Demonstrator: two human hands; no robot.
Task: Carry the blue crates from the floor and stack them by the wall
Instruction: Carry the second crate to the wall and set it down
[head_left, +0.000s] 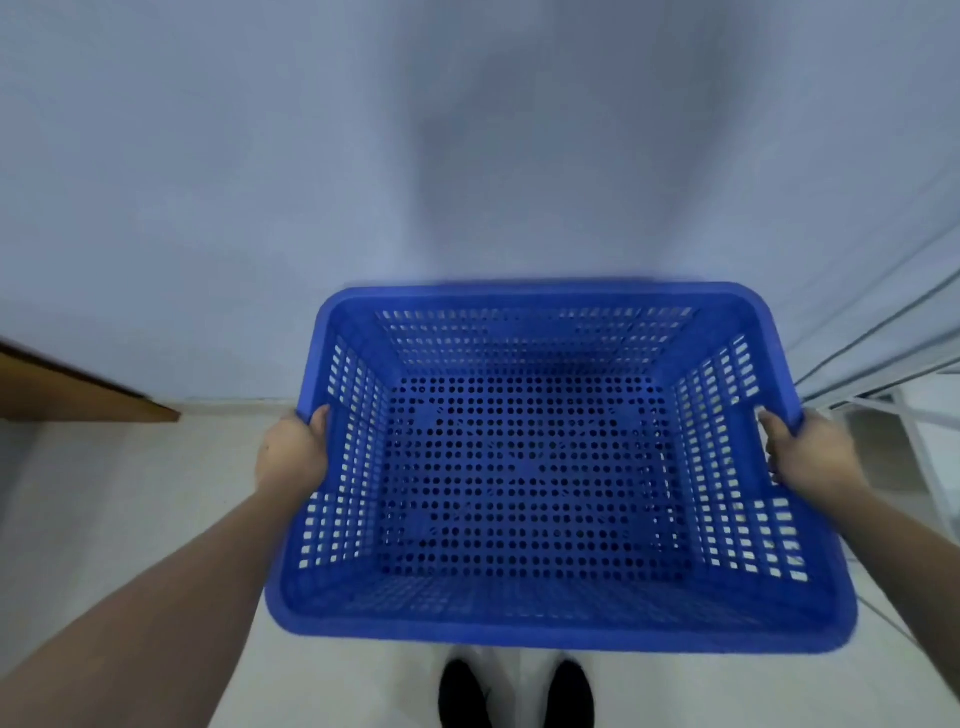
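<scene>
We hold the empty blue crate (545, 467) by its side rims, left hand (293, 449), right hand (810, 452), facing the wall (311, 182).

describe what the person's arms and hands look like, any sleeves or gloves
Both arms are bare from hand to the frame edge: no sleeve shows on either forearm. The left hand and right hand wear no gloves, and no watch, ring or wristband can be seen. Motion blur softens finer detail. Below, the person wears black shoes.

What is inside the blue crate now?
Nothing lies inside the blue crate; its perforated bottom shows bare. Both hands, left and right, grip its rim. The floor directly beneath is mostly hidden.
</scene>
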